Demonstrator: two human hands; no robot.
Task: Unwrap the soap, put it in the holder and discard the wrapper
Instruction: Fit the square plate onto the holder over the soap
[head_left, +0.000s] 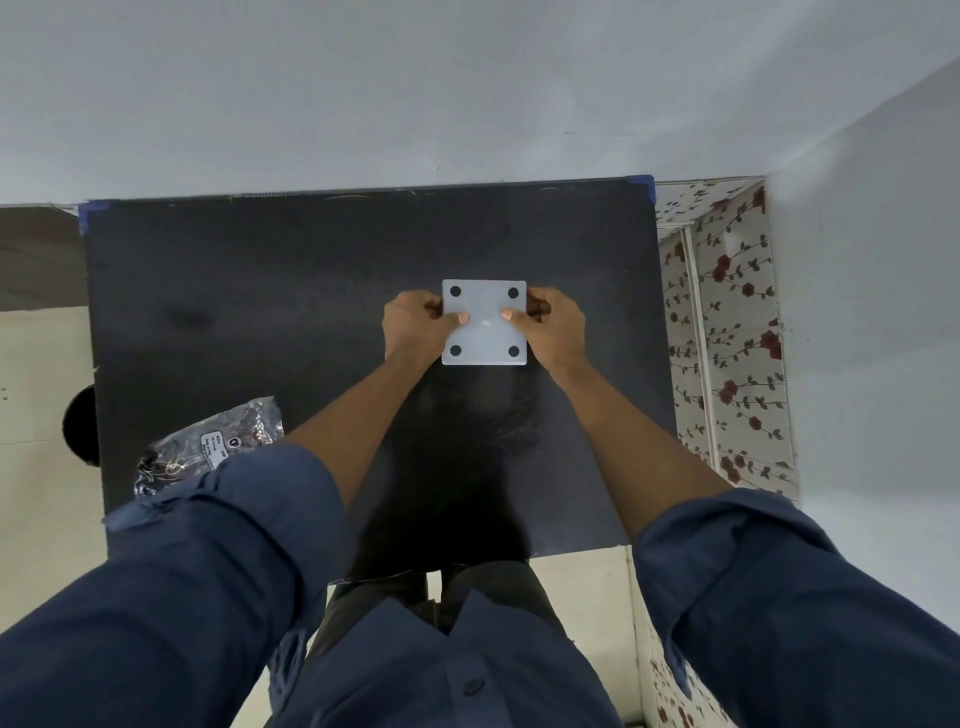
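A white square plate (484, 332) with a black dot in each corner is held flat over the middle of the black table (260, 312). My left hand (415, 325) grips its left edge with the thumb on top. My right hand (553, 325) grips its right edge the same way. A crinkled clear plastic wrapper (208, 447) with a white label lies at the table's front left, partly hidden behind my left sleeve. No soap or soap holder can be made out.
A grey wall rises right behind the table. A floral-patterned surface (727, 338) stands along the table's right side. A dark round object (80, 426) sticks out at the table's left edge. Pale floor lies to the left and below.
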